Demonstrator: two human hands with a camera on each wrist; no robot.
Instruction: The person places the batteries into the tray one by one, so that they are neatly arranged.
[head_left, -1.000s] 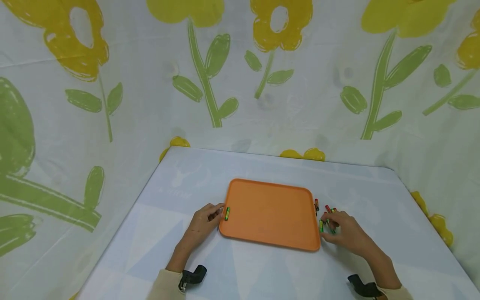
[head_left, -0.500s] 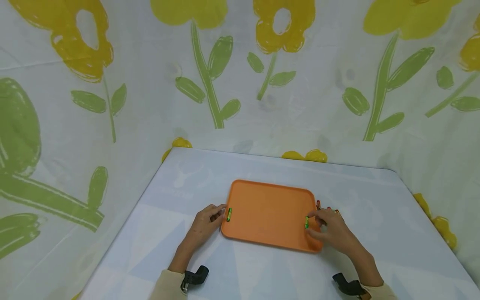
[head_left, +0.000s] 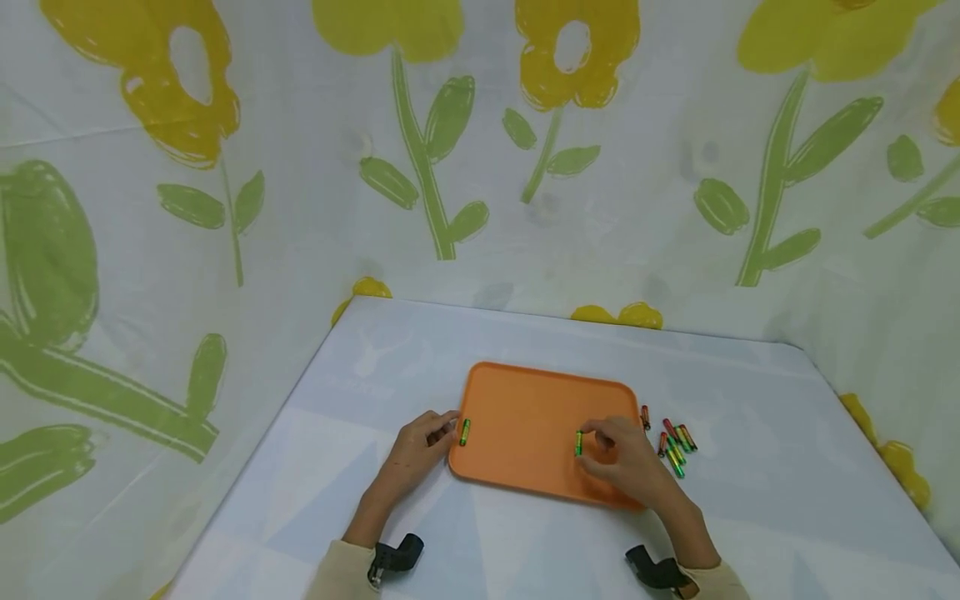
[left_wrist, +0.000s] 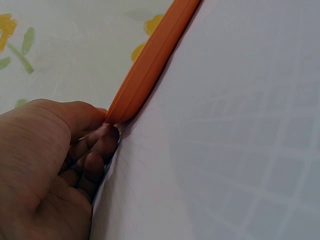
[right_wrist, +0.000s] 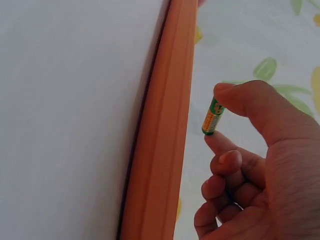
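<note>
A green and yellow battery [head_left: 579, 443] is pinched end to end between the thumb and a finger of my right hand [head_left: 626, 458], over the right half of the orange tray [head_left: 517, 417]. The right wrist view shows this battery [right_wrist: 214, 116] with its printed label, beyond the tray's side wall. My left hand [head_left: 417, 446] holds the tray's left edge; in the left wrist view its thumb and curled fingers [left_wrist: 106, 142] meet at the rim. Another green and yellow battery [head_left: 465, 432] lies on the tray along that left edge.
Several red and green batteries [head_left: 677, 457] lie loosely together on the table [head_left: 787, 500] right of the tray. A red and black one [head_left: 645, 417] lies close to the tray's right edge. A flower-printed cloth [head_left: 615, 208] hangs behind the table.
My right hand has picked up a green battery from the pile and carried it left over the tray, uncovering the other batteries. The left hand keeps its place at the tray's edge.
</note>
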